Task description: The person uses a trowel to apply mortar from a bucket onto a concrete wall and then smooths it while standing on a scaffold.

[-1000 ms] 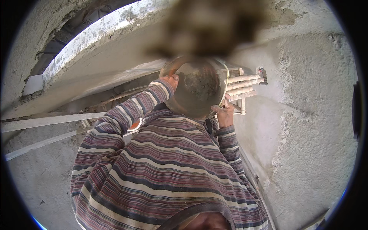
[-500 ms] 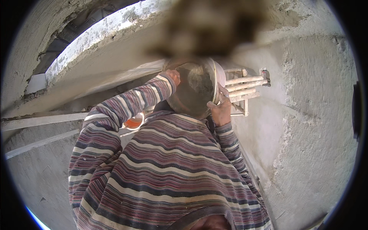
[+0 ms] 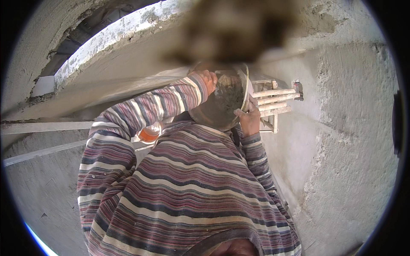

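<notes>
A round bucket (image 3: 215,113) with a pale rim is tipped in front of my chest, its opening facing me. Wet grey mortar (image 3: 230,91) lies inside it. My right hand (image 3: 249,118) grips the rim on the right side, thumb inside and fingers round the outside. Over the left part of the opening is my left hand (image 3: 208,82), its fingers curled closed. Whatever it holds, if anything, is hidden beneath the hand.
An orange-and-white container (image 3: 149,134) shows below my left forearm. Beyond the bucket, several wooden poles (image 3: 273,100) form a frame by the right plastered wall (image 3: 354,128). Pale boards (image 3: 47,127) run along the left. A dark blurred shape (image 3: 235,30) blocks the top middle.
My left hand has moved right, from the bucket's left edge to over its opening. The bucket has turned slightly, showing less of its white outer wall. My right hand keeps its hold.
</notes>
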Demonstrator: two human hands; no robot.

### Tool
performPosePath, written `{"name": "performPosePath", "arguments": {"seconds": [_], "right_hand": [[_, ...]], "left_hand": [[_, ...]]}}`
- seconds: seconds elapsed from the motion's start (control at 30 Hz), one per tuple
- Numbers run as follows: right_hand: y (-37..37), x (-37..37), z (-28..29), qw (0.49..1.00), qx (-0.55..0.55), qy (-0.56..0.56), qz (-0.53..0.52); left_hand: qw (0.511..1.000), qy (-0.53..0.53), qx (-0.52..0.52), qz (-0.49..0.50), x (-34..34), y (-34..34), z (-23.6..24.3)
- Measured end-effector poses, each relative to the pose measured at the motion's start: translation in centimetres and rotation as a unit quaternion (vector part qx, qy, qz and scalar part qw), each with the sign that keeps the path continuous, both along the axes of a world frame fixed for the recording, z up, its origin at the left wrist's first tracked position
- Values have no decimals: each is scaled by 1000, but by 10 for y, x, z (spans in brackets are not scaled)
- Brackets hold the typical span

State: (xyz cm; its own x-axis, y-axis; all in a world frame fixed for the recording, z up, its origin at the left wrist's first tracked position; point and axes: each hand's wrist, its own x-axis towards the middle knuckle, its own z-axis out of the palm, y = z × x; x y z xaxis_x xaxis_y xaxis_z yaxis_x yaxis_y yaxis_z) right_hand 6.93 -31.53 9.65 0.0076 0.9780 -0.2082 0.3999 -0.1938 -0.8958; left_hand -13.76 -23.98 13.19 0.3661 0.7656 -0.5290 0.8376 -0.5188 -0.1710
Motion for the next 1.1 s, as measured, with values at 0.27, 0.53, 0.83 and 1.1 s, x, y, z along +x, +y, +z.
{"name": "performPosePath", "arguments": {"seconds": [0.27, 0.53, 0.83, 1.1], "right_hand": [[9, -18, 1, 999, 33, -20, 3], [11, -6, -6, 999, -7, -47, -19], [9, -12, 7, 999, 38, -10, 17], [5, 7, -5, 970, -109, 211, -45]], "left_hand": [[975, 173, -51, -126, -14, -22, -98], [997, 51, -24, -48, 5, -36, -37], [998, -18, 60, -8, -31, -29, -104], [954, -151, -207, 156, -7, -66, -85]]}}
